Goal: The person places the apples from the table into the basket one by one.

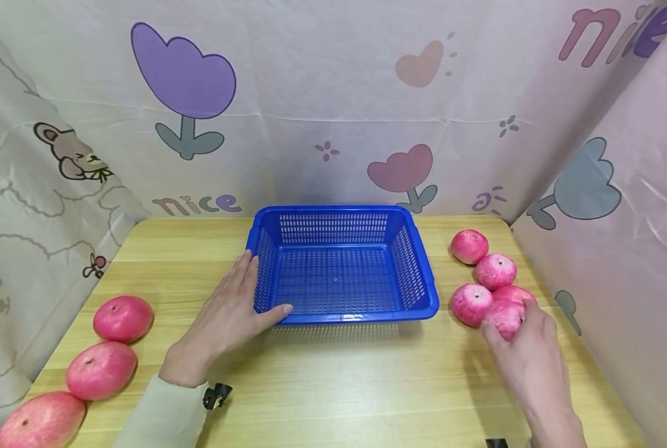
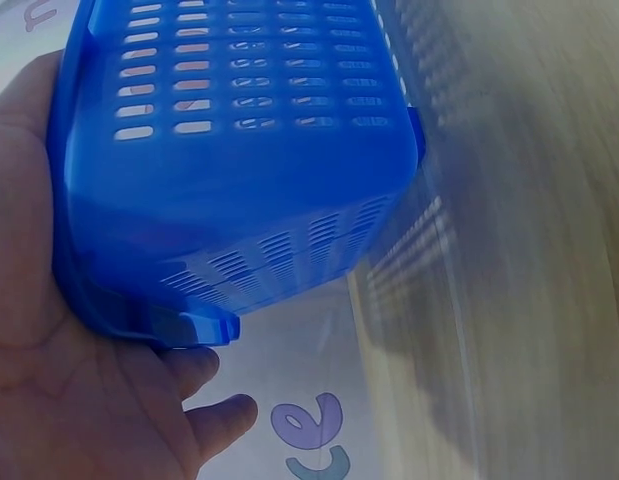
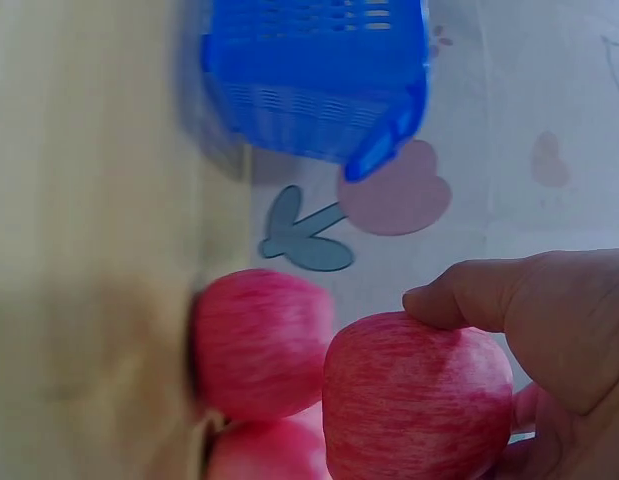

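Note:
A blue plastic basket (image 1: 333, 318) with slotted walls stands in the middle of the table, its floor bare. My left hand (image 1: 229, 314) rests on the basket's near left corner, thumb along the front rim and fingers straight on the left rim. At the right, my right hand (image 1: 532, 361) grips a pink-red apple (image 3: 417, 400) between thumb and fingers. Close by that apple lie several more, among them one apple (image 1: 471, 304) to its left and another apple (image 1: 496, 271) behind. In the right wrist view a neighbouring apple (image 3: 264, 343) sits just beside the held one.
Three larger-looking apples, the nearest apple (image 1: 42, 422) at the front, line the table's left edge. A printed cloth (image 1: 322, 74) hangs behind the wooden table (image 1: 333, 386) and along both sides. A small black clip (image 1: 217, 396) is at the left cuff.

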The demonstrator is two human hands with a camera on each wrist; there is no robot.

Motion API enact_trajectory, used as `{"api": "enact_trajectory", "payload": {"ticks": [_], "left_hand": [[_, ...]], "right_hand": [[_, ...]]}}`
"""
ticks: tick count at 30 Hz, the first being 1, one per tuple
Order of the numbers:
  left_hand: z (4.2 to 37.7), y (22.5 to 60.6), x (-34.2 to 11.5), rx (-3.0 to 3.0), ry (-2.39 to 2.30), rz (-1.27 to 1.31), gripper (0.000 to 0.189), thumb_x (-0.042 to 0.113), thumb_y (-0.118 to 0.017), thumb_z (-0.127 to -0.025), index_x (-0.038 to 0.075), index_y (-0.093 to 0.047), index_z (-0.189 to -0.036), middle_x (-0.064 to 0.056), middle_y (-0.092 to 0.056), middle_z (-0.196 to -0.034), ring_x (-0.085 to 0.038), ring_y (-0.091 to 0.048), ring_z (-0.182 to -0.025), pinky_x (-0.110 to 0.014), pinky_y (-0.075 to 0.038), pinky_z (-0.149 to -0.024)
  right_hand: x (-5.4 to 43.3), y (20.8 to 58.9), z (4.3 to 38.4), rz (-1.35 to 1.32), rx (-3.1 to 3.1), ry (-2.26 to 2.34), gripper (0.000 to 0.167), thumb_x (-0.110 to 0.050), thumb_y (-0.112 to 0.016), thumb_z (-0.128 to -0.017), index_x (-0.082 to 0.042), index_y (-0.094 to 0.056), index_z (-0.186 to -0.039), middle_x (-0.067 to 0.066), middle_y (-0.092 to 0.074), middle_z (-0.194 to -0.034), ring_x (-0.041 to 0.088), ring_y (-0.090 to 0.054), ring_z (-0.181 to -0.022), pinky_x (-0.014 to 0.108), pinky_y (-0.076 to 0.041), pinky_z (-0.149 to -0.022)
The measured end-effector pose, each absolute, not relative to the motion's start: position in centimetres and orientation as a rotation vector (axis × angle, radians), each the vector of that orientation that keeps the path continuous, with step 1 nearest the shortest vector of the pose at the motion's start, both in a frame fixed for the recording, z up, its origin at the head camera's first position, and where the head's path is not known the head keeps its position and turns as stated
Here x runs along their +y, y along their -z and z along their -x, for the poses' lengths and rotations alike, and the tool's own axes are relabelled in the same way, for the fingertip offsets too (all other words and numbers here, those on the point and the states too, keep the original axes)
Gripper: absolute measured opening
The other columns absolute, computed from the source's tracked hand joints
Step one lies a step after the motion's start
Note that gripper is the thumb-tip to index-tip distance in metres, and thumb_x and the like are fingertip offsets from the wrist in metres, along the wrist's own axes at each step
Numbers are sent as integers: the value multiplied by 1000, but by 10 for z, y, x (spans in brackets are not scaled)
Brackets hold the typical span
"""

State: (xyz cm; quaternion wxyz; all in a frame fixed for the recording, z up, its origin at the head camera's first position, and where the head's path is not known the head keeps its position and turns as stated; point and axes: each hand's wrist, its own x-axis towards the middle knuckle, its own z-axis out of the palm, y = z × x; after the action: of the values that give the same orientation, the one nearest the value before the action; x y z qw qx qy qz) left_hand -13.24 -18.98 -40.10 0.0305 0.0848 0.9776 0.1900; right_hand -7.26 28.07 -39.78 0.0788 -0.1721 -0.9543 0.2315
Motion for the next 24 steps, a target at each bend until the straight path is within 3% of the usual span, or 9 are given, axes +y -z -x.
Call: {"api": "enact_trajectory", "payload": {"ticks": [11, 18, 24], "left_hand": [[131, 400, -188, 3011, -587, -259, 133, 95, -44, -84, 2, -1, -169, -14, 9, -178, -38, 1, -165, -65, -16, -129], [130, 400, -188, 3014, -582, -258, 132, 95, -43, -84, 2, -3, -169, -15, 9, -178, -40, -1, -164, -67, -17, -128], [131, 400, -187, 3010, -582, -245, 131, 93, -46, -85, 3, -3, -169, -15, 9, -178, -39, 1, -165, -66, -16, -128]], "right_hand": [[263, 371, 100, 382, -2785, -703, 90, -40, -69, -99, 7, -25, -162, 40, -38, -154, 60, -44, -134, 79, -39, -102], [240, 352, 119, 275, -2735, -697, 83, -35, -72, -97, 3, -32, -160, 35, -43, -152, 56, -50, -128, 80, -45, -94], [226, 341, 133, 173, -2757, -700, 85, -37, -72, -97, -1, -31, -162, 33, -40, -156, 55, -47, -134, 81, -43, -100]]}}
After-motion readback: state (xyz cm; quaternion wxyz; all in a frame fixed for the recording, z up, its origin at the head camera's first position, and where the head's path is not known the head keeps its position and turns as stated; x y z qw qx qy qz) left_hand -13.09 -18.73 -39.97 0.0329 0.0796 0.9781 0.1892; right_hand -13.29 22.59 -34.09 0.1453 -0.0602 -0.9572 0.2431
